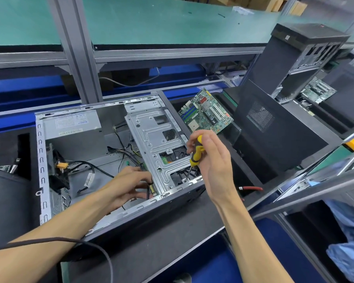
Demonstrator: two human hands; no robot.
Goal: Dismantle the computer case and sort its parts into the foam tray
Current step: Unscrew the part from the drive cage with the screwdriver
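An open computer case lies on its side in front of me, with a power supply at its back left and loose cables on its floor. A silver drive cage fills its right half. My right hand grips a yellow-and-black screwdriver, its tip down on a screw at the cage's near corner. My left hand reaches inside the case and rests against the cage's lower left edge, fingers curled at a connector there. A green motherboard leans in the black foam tray behind the case.
A black side panel stands in the foam tray to the right. Another case and a second motherboard stand farther right. An aluminium frame post rises behind. A black cable crosses my left forearm. Blue plastic lies bottom right.
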